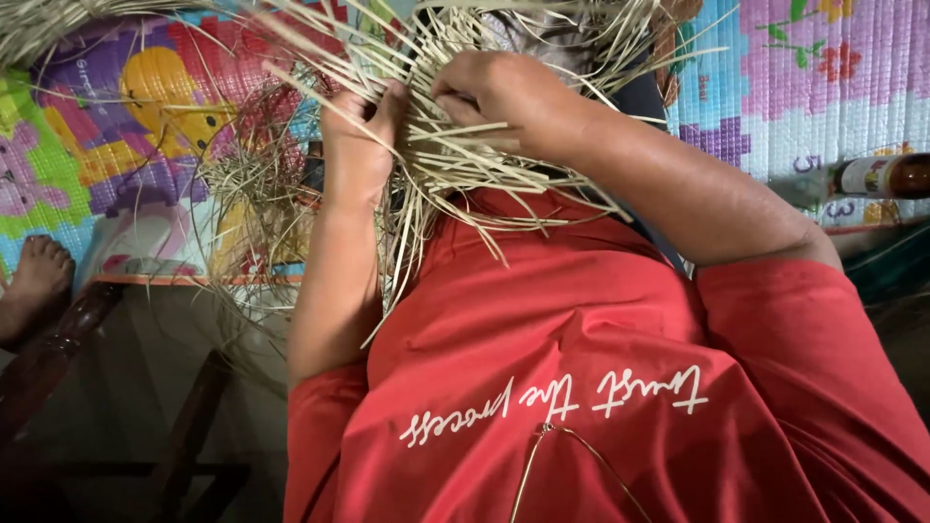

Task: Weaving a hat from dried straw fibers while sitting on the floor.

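Where the view looks down the person's own front, a red shirt (601, 368) with white script fills the near half of the scene, and a thin wire-like loop (572, 465) lies against it near the bottom edge. Beyond the shirt both forearms reach up into a tangle of pale straw strips (455, 155), which sits just past the chest at the middle of the scene, with loose ends spraying out to the left and toward the far edge. On the left of that bundle, the left hand (360, 136) is closed around a clump of the strips, thumb and fingers wrapped about them. Just to its right, the right hand (494, 92) is curled with its fingertips pinching a few strips at the top of the bundle. Under all this lies a bright patterned foam mat (823, 87) in pink, blue, yellow and green. At the right edge a brown bottle (877, 179) lies on its side on the mat. At the left edge a bare foot (34, 281) rests near dark wooden furniture legs (58, 339).
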